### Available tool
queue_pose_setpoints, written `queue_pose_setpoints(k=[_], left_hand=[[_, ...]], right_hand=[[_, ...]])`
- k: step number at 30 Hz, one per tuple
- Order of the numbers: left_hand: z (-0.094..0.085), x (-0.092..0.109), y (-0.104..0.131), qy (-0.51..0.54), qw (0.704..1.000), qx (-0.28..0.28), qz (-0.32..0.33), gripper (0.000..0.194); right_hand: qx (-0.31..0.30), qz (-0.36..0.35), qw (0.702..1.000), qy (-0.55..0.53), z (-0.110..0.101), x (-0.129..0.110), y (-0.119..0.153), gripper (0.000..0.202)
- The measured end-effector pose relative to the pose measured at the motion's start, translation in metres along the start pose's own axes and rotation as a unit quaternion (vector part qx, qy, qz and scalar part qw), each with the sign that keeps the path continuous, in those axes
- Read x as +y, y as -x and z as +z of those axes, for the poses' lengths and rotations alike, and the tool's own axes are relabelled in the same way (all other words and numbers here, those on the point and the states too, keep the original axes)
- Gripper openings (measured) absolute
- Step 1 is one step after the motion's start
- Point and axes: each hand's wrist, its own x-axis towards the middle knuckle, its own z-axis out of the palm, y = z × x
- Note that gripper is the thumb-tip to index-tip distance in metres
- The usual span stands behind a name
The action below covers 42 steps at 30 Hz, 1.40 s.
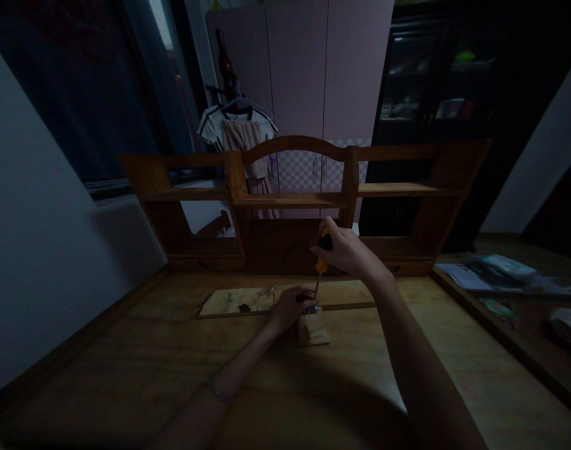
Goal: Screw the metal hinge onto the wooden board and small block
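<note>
My right hand (344, 250) is wrapped round the yellow and black handle of a screwdriver (321, 265). Its shaft points down, slightly tilted, with the tip at a small metal fitting (315, 308). Fingers bent, my left hand (289, 307) pinches this fitting from the left; the fingertips partly hide it, so its exact kind is unclear. Beneath the fitting lies a short wooden block (313, 329), flat on the wooden surface (247, 387). Behind both hands stretches a long, pale board (238, 300) with rough, dark patches, partly covered by my left hand.
A wooden shelf unit (292, 200) stands along the back of the surface. Papers and plastic-wrapped items (505, 269) lie at the right, beyond a raised wooden edge (501, 337). Farther back are hanging clothes (241, 131) and a pink wardrobe (297, 75). The room is dim.
</note>
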Motion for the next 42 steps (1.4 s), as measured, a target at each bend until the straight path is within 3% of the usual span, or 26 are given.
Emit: queue_pose_setpoints(k=[10,16,22,28,34,42], left_hand=[[-0.001,-0.003,0.002,-0.057,0.998,0.009,0.023,0.021],[0.002,0.002,0.004,-0.06,0.998,0.019,0.007,0.02],[0.006,0.006,0.006,-0.117,0.992,0.036,0.031,0.015],[0.008,0.007,0.008,-0.146,0.988,0.033,0.049,0.014],[0.009,0.003,0.009,-0.173,0.982,0.039,0.071,0.016],[0.01,0.005,0.008,-0.152,0.985,0.028,0.073,0.014]], right_hand=[[0.003,-0.006,1.0,0.012,0.004,0.001,-0.001,0.033],[0.006,-0.008,0.999,0.036,0.008,0.001,-0.002,0.038],[0.005,-0.007,0.999,0.045,0.014,0.0,-0.003,0.042],[-0.013,-0.013,0.999,0.028,0.014,-0.007,-0.003,0.031],[-0.028,0.005,1.0,0.006,0.006,-0.016,0.0,0.036],[-0.005,-0.013,1.0,0.027,0.007,-0.014,-0.003,0.021]])
